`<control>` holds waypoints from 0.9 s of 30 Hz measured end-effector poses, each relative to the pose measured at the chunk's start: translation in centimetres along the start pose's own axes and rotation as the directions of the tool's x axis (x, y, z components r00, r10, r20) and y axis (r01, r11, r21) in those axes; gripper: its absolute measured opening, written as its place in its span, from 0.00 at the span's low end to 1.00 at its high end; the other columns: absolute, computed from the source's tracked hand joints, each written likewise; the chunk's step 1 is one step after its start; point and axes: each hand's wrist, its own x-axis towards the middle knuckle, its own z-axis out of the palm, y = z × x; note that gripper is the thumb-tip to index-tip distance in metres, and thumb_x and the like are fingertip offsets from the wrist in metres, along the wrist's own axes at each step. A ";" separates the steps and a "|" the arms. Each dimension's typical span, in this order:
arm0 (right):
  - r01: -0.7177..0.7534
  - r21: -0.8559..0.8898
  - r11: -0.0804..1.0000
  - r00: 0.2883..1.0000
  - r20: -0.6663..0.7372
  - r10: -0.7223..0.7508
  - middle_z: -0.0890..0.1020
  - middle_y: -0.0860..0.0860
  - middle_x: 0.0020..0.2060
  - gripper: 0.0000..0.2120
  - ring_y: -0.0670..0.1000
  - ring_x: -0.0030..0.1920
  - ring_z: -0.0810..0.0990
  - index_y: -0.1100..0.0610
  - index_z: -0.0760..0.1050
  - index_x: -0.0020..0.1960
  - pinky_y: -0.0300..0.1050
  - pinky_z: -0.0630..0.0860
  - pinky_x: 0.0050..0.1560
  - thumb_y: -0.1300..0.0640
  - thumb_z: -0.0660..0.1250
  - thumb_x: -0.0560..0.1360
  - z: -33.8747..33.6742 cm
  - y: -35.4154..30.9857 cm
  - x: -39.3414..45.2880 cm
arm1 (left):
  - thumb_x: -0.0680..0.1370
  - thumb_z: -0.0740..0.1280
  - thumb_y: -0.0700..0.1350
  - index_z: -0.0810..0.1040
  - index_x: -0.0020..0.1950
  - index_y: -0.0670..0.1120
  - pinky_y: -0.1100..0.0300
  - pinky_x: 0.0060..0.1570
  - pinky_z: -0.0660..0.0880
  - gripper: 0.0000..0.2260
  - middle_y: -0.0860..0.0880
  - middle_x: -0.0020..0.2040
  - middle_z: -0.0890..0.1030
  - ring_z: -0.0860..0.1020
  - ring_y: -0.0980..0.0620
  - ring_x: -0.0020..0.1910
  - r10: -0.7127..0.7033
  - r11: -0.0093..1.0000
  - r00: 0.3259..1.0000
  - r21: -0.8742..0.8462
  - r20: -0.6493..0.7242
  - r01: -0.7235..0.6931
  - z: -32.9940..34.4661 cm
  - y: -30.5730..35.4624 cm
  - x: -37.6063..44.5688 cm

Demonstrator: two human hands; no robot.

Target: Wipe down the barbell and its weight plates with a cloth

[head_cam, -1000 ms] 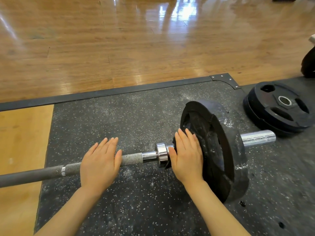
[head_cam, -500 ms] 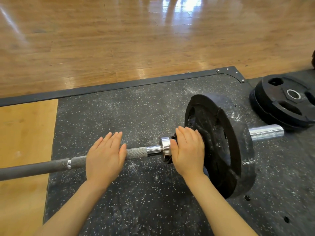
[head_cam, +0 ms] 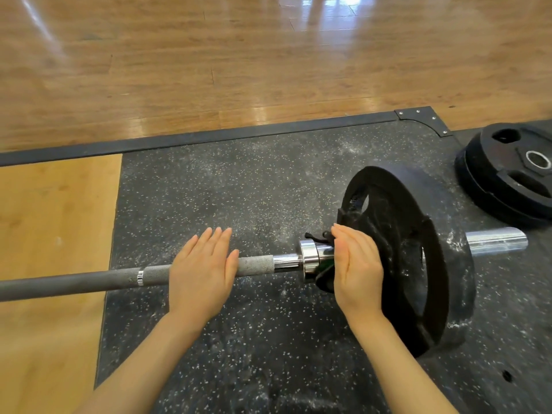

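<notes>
Black weight plate (head_cam: 418, 255) stands on the barbell (head_cam: 89, 279) over the rubber mat (head_cam: 239, 189). My left hand (head_cam: 201, 273) lies flat on the bar; my right hand (head_cam: 357, 270), fingers straight, presses a dark cloth (head_cam: 324, 280) beside the plate.

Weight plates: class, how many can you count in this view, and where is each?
3. One stands upright on the barbell sleeve, the loaded plate; two lie stacked flat on the mat at far right, the stacked plates. More may be out of frame.
</notes>
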 end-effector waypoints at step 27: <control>0.057 -0.240 0.969 0.867 0.494 0.071 0.75 0.52 0.68 0.17 0.54 0.71 0.70 0.57 0.75 0.67 0.49 0.66 0.70 0.59 0.61 0.80 -0.6 -4.4 -4.0 | 0.77 0.34 0.64 0.59 0.78 0.50 0.55 0.74 0.58 0.36 0.51 0.72 0.71 0.64 0.51 0.74 -0.038 0.999 0.987 -0.013 0.154 0.041 0.3 -0.3 -4.0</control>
